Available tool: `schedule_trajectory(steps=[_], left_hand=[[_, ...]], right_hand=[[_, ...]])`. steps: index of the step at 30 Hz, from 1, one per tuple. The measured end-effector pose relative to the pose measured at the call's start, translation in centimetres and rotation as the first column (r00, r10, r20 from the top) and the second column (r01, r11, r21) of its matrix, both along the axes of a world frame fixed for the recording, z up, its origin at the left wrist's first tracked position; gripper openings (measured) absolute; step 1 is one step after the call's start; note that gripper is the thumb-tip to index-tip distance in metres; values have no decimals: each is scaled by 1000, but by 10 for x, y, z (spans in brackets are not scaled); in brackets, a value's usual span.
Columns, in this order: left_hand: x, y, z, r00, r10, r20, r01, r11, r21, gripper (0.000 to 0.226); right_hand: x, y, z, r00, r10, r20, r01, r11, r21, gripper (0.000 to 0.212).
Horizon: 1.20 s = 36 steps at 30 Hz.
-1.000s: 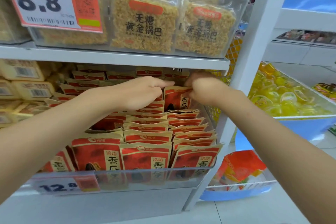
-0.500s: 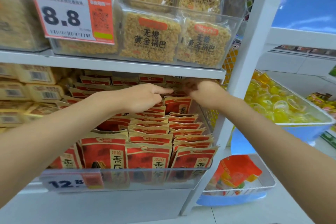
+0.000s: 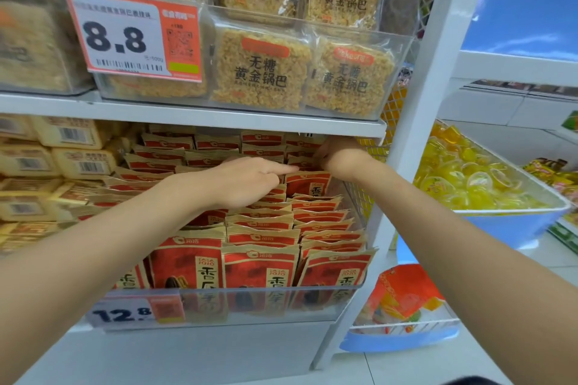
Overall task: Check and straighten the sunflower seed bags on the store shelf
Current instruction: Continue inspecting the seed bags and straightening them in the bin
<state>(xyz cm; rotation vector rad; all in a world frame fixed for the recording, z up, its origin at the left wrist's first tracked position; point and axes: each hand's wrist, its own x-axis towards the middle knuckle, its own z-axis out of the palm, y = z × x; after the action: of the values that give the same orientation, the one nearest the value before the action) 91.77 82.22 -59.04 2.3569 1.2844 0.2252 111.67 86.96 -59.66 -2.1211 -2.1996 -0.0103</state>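
Seed bags (image 3: 308,186) pack the bin (image 3: 266,303), and at its one o'clock corner the left hand (image 3: 250,181), unclenched with index straight, seems to steady the rear tops while the right hand (image 3: 339,159) digs in behind, grip unreadable.

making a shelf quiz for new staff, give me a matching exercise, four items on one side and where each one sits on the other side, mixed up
Items
1. sunflower seed bags
2. rice crust packs
3. yellow jelly cups
4. 12.8 price tag

Places
A. tray right of the shelf unit
B. clear bin on the upper shelf
C. front rail of the lower shelf
D. rows on the lower shelf

Pairs: 1-D, 2-B, 3-A, 4-C
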Motion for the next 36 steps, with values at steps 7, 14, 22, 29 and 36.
schedule_trajectory(steps=[7,14,22,29,36], left_hand=[[-1,-4,-1,997,-45,-68,44,999,-9,51],[2,-12,4,998,-27,-57,27,1000,8,53],[1,-9,1,998,-9,-64,8,1000,-22,54],[5,-8,2,990,-26,-140,24,1000,-14,51],[-2,0,-2,997,-26,-77,23,999,-32,48]], right_hand=[[11,-13,-19,943,-10,-332,72,982,174,18],[9,-12,-14,956,-43,-292,70,994,82,34],[0,-32,-25,940,103,-326,-6,958,285,27],[4,-40,-8,954,206,-216,-107,912,397,27],[19,-85,4,927,376,-3,-291,722,628,21]])
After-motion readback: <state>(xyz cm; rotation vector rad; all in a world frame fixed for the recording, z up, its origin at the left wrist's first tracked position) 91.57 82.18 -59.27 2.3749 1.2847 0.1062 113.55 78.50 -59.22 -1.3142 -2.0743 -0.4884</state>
